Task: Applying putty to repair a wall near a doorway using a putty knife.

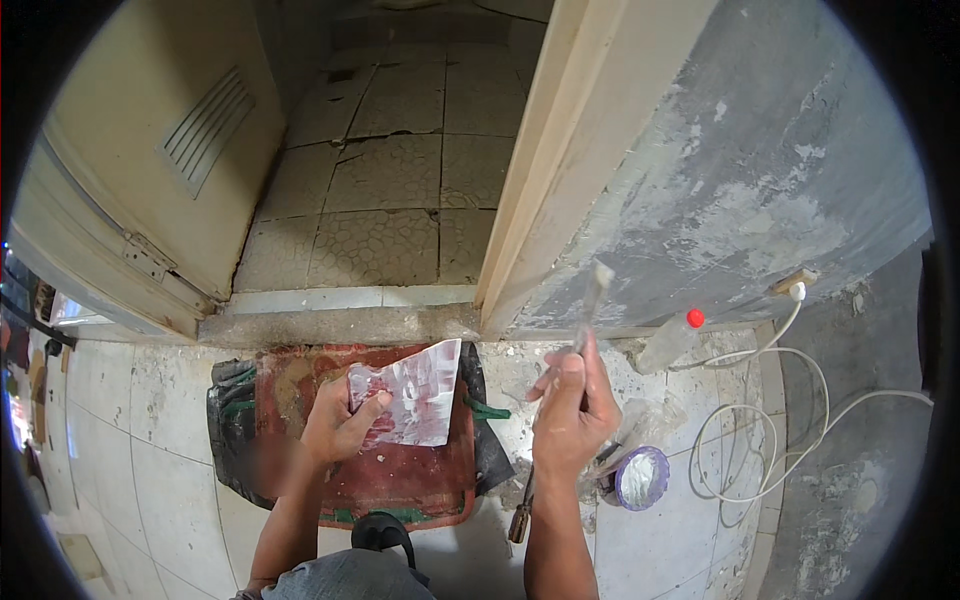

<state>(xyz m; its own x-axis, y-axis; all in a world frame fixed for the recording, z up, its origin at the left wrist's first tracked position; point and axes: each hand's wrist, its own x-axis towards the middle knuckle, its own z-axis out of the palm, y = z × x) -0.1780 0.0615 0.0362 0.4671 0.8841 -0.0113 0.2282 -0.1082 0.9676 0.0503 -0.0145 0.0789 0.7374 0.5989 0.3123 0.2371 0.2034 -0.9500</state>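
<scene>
My left hand (pixel 340 422) grips a flat, reddish board (pixel 415 395) smeared with white paste, holding it tilted over the red mat. In my right hand (pixel 575 405) is a narrow putty knife (pixel 592 305), pinched between thumb and fingers. Its pale tip points up toward the rough grey wall (pixel 740 190), near the door frame (pixel 540 160); I cannot tell whether it touches. Just right of my right forearm, a purple tub (pixel 641 480) of white paste stands on the floor, beside a crumpled clear plastic bag (pixel 655 418).
A clear bottle with a red cap (pixel 672 340) leans by the wall's foot. White cable (pixel 742 408) coils across the tiles from a wall socket. Below me lies a red mat (pixel 420 490) over black material. A tool handle (pixel 520 520) lies near my right forearm. The door (pixel 150 130) stands open.
</scene>
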